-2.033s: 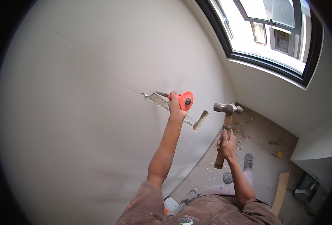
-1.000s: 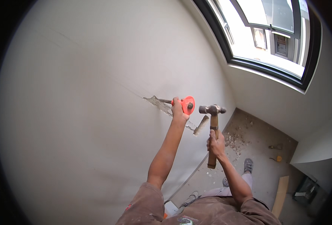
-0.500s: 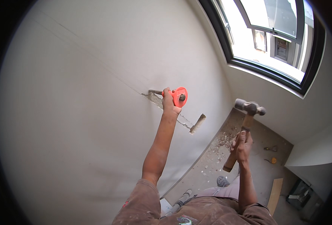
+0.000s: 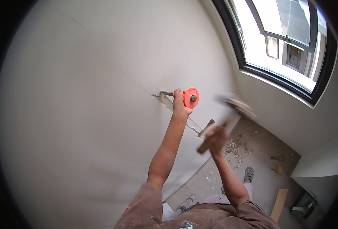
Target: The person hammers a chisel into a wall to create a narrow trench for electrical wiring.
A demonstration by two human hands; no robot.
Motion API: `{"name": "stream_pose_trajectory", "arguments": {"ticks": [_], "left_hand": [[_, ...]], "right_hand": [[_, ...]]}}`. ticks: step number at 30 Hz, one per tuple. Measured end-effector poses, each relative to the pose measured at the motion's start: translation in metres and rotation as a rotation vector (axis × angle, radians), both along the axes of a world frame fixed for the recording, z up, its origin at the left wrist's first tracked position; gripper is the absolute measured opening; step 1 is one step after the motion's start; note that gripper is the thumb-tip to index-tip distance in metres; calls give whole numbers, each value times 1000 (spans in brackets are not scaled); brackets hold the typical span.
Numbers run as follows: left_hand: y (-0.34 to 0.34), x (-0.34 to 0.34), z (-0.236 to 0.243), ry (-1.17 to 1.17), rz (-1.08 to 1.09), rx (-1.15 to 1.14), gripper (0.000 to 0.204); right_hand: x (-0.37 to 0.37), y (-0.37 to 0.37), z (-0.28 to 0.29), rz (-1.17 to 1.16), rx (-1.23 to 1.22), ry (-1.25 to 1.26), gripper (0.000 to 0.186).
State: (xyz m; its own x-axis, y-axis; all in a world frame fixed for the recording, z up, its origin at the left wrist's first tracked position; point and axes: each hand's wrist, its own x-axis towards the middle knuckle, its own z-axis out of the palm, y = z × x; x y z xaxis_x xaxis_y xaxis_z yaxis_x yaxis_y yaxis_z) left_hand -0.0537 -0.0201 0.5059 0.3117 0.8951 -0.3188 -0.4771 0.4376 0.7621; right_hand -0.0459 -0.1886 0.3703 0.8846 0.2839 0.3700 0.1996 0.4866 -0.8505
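My left hand [image 4: 180, 101] is closed round a cold chisel [image 4: 166, 93] with an orange hand guard [image 4: 192, 97]. The chisel's tip meets the white wall [image 4: 100, 114] at the upper end of a rough chipped groove [image 4: 165, 101]. Lower right of it, the groove runs down to a short cut-out slot [image 4: 206, 128]. My right hand [image 4: 217, 138] grips the wooden handle of a hammer [image 4: 237, 107], smeared by motion, to the right of the chisel and apart from it. Thin pencil-like lines lead from the groove toward the upper left.
Plaster rubble [image 4: 236, 148] lies on the floor along the wall. A tape measure [image 4: 279, 170], a small tool [image 4: 277, 158], a wooden board [image 4: 279, 205] and a dark box [image 4: 303, 204] are at the lower right. An open dark-framed window [image 4: 276, 78] is at upper right.
My right hand has swung the hammer leftward, closer to the chisel. My left hand still holds the chisel at the groove's end. The view has shifted slightly, and my foot shows farther forward.
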Motion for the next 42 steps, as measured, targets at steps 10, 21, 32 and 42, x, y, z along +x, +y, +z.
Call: {"name": "stream_pose_trajectory", "arguments": {"ticks": [10, 21, 32, 42], "left_hand": [[-12, -12, -26, 16, 82, -37, 19], [-11, -21, -18, 60, 105, -9, 19], [-26, -15, -32, 77, 3, -1, 18], [-14, -8, -5, -13, 6, 30, 20]], "right_hand": [[27, -75, 8, 601, -137, 392, 44], [51, -98, 51, 267, 287, 503, 46], [6, -67, -3, 668, -267, 335, 38], [62, -129, 39, 471, -38, 366, 39]]}}
